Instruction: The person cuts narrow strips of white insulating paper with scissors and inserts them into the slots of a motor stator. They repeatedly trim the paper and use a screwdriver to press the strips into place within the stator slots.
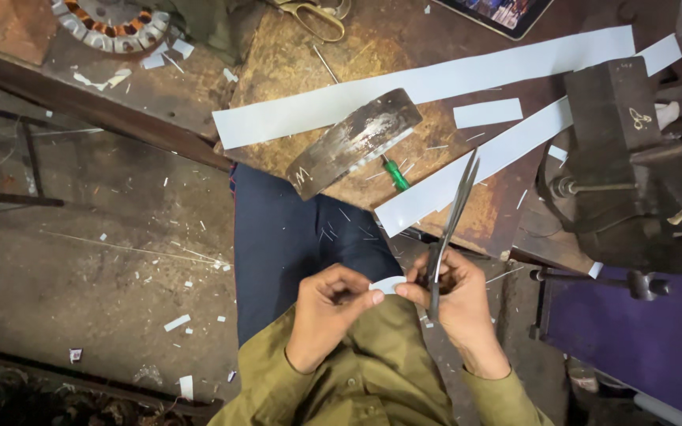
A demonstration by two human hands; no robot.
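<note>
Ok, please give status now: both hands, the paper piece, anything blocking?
Left hand and right hand pinch small white paper piece. Right also holds scissors, blades pointing away. Nothing blocking.

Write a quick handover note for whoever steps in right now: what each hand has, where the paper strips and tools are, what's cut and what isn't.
Left hand: pinching a small white paper piece.
Right hand: gripping the scissors, blades pointing up and away, also touching that piece.
On the bench: two long white strips, a short cut piece, a metal disc, a green-handled tool, a vise.
Done: small offcuts lie on the floor.
Left: the long strips lie whole.
</note>
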